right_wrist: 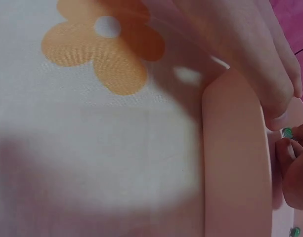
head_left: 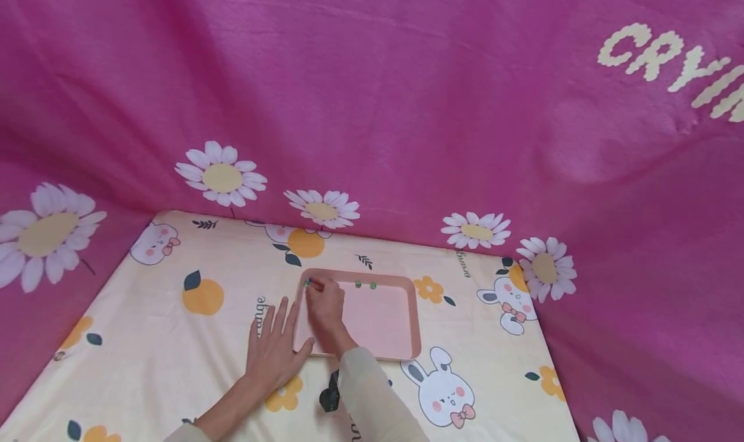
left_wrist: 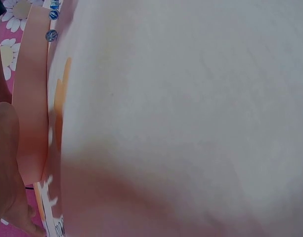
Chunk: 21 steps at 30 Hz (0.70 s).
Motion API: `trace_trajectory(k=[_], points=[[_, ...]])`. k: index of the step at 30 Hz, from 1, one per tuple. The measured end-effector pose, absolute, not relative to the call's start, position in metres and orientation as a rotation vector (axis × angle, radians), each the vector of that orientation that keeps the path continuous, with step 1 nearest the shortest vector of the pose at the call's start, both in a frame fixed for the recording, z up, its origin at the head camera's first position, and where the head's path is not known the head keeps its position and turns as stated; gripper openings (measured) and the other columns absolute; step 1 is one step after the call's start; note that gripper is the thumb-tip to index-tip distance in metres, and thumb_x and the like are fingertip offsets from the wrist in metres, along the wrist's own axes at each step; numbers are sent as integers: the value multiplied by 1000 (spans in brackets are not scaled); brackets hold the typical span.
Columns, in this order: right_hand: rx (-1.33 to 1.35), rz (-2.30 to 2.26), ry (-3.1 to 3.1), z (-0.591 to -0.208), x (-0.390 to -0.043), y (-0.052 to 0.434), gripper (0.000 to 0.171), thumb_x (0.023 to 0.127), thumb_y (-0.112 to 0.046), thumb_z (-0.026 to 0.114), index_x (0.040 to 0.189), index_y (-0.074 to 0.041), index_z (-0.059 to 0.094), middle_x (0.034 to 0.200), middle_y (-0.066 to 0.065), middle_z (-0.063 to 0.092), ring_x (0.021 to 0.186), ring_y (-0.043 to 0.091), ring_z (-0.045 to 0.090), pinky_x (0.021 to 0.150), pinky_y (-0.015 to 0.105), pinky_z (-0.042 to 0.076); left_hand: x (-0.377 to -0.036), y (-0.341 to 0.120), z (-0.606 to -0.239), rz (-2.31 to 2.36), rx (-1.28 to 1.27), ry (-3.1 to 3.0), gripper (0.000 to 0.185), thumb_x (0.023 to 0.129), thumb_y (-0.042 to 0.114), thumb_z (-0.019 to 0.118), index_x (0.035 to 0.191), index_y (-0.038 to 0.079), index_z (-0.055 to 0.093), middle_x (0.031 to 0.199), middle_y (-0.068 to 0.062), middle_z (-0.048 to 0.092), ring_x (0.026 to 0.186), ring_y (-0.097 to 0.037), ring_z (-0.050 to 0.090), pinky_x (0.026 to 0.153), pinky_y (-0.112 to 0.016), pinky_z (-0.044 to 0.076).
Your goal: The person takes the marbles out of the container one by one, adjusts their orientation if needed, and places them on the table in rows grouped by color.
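A shallow pink tray [head_left: 378, 338] lies on the patterned cloth. My right hand [head_left: 327, 306] reaches into its far left corner with fingers curled, pinching at a small green glass marble [right_wrist: 287, 133] right at the fingertips. Two more green marbles [head_left: 358, 284] sit along the tray's far wall. My left hand [head_left: 276, 348] is spread out beside the tray's left side, its thumb at the near left corner of the rim. In the left wrist view, blue swirled marbles [left_wrist: 51, 35] lie on the cloth outside the tray's near wall; in the head view my right sleeve mostly hides them.
The cloth [head_left: 232, 338] carries printed rabbits, oranges and flowers. A small black object [head_left: 329, 397] shows beside the right sleeve [head_left: 372, 390]. Magenta curtains [head_left: 372, 106] with daisies rise behind the table and along both sides.
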State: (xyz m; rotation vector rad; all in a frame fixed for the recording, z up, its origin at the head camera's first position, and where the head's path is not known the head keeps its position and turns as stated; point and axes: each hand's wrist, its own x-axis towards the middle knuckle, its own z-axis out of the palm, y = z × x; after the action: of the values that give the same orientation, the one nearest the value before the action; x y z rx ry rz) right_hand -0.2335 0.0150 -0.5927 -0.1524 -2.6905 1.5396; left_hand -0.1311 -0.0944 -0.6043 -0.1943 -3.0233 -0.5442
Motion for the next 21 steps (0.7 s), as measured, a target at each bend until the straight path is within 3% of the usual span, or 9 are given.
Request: trace_trajectory(k=[6, 16, 21], points=[[-162, 1464, -2695, -592, -236, 13, 20, 91, -3, 65, 102, -10, 79, 80, -3, 70, 71, 12, 59, 67, 26, 50, -131, -95, -606, -515, -195, -3012, 85, 93, 56, 55, 158, 9, 28, 161, -18, 26, 145, -43, 24, 112, -67, 17], [-201, 1367, -2686, -597, -240, 10, 20, 90, -2, 65, 98, -11, 80, 80, -3, 68, 70, 14, 59, 67, 28, 49, -130, -94, -606, -527, -211, -3009, 83, 93, 55, 55, 157, 7, 30, 161, -19, 26, 144, -44, 24, 112, -68, 18], [-211, 1391, -2697, -599, -241, 10, 20, 93, -5, 64, 103, -12, 79, 84, -3, 69, 74, 14, 60, 69, 28, 50, -130, -94, -606, -506, -198, -3013, 84, 93, 55, 55, 157, 8, 30, 161, -18, 25, 144, -43, 24, 112, -67, 18]])
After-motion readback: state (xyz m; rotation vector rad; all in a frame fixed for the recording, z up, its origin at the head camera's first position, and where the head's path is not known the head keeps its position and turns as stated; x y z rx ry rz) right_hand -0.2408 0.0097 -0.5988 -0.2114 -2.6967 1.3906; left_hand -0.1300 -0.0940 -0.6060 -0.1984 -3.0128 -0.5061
